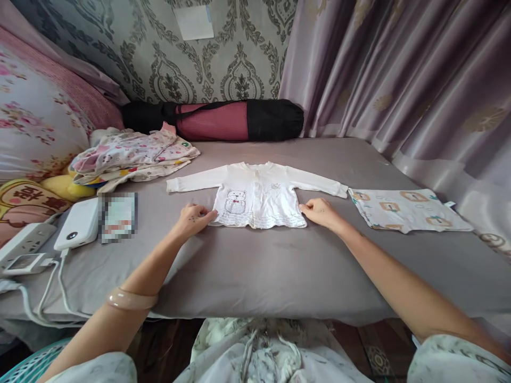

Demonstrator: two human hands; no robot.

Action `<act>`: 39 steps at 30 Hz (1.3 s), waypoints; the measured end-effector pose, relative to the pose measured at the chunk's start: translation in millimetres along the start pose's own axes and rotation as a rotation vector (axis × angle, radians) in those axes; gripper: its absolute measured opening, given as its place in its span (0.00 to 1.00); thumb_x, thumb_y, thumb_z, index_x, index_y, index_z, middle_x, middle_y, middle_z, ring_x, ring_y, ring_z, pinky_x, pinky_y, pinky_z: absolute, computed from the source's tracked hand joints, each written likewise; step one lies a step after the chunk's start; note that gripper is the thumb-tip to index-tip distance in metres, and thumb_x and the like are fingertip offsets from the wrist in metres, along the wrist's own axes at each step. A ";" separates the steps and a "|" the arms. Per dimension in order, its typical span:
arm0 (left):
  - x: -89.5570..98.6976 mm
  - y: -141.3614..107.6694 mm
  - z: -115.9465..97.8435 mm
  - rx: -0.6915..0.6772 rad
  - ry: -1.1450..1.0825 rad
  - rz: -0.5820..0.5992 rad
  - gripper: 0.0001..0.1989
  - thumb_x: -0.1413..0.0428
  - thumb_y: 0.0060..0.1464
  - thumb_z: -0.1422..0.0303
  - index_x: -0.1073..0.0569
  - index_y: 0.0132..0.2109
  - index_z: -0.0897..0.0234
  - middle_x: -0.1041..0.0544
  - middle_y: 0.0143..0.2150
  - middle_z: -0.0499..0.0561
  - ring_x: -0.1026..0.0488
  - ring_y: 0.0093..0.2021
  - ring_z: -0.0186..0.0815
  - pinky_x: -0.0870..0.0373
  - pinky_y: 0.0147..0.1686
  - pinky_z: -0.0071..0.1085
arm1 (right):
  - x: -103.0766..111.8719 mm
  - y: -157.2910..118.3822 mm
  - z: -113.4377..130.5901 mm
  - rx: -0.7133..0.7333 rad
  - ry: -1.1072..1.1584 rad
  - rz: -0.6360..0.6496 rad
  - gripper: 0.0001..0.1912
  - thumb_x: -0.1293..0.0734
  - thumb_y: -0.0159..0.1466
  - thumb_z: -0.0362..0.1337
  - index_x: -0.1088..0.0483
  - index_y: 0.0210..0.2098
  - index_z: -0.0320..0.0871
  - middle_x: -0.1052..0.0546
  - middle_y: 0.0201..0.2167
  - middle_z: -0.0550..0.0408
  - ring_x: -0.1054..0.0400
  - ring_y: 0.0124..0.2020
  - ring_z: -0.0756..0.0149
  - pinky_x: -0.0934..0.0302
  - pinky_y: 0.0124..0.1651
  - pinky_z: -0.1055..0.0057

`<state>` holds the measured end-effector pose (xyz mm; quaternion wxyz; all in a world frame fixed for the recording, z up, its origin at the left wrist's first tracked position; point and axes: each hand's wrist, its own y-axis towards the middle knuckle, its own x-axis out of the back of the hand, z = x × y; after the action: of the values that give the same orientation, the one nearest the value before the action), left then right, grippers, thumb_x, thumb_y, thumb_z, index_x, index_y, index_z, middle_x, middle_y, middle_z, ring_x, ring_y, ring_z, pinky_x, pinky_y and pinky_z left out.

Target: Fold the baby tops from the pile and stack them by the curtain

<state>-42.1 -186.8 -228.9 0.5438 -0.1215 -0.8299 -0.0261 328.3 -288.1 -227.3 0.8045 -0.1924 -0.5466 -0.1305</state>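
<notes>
A small white baby shirt (257, 194) lies flat, front side up, with both sleeves stretched out sideways. It has a bear drawing on one side of its front and a printed band along the hem. At the shirt's left lower edge, my left hand (195, 219) is closed, with thumb and fingertips pinching the cloth. My right hand (322, 214) pinches the opposite side edge, just above the hem corner. Right of the shirt lies a folded white cloth (407, 210) with an animal print, close to the cuff of one sleeve.
The grey bed sheet (263, 271) lies under everything. A pile of printed clothes (136, 154) sits at the back left, near pillows. A white power bank (77, 223), a blurred flat item (118, 217) and a power strip (26, 244) with cables are at left. Behind lies a rolled bag (213, 121).
</notes>
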 end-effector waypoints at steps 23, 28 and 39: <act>2.6 -10.6 -14.1 -0.043 -0.549 0.052 0.28 0.44 0.47 0.50 0.29 0.51 0.62 0.34 0.22 0.42 0.37 0.23 0.31 0.42 0.24 0.26 | -1.1 -31.2 8.0 0.206 0.190 -0.009 0.13 0.38 0.61 0.41 0.31 0.44 0.47 0.28 0.20 0.63 0.36 0.22 0.68 0.49 0.27 0.74; -0.1 -9.7 -6.8 -0.202 -0.095 -0.019 0.21 0.49 0.53 0.56 0.25 0.50 0.60 0.33 0.24 0.45 0.34 0.26 0.34 0.40 0.30 0.28 | 3.1 -39.3 7.6 0.292 -0.041 -0.019 0.19 0.42 0.64 0.40 0.30 0.53 0.49 0.22 0.30 0.55 0.31 0.31 0.62 0.49 0.31 0.71; 6.9 -5.6 0.4 -0.336 0.127 0.031 0.21 0.52 0.58 0.55 0.23 0.50 0.60 0.26 0.34 0.53 0.27 0.37 0.41 0.32 0.40 0.34 | 9.9 -44.3 11.8 0.329 -0.186 -0.009 0.18 0.43 0.68 0.41 0.25 0.49 0.49 0.21 0.41 0.50 0.28 0.43 0.57 0.43 0.40 0.68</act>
<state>-46.4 -191.0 -222.3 0.5674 -0.2216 -0.7760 -0.1633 303.5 -322.3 -206.9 0.7705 -0.0672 -0.6335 -0.0244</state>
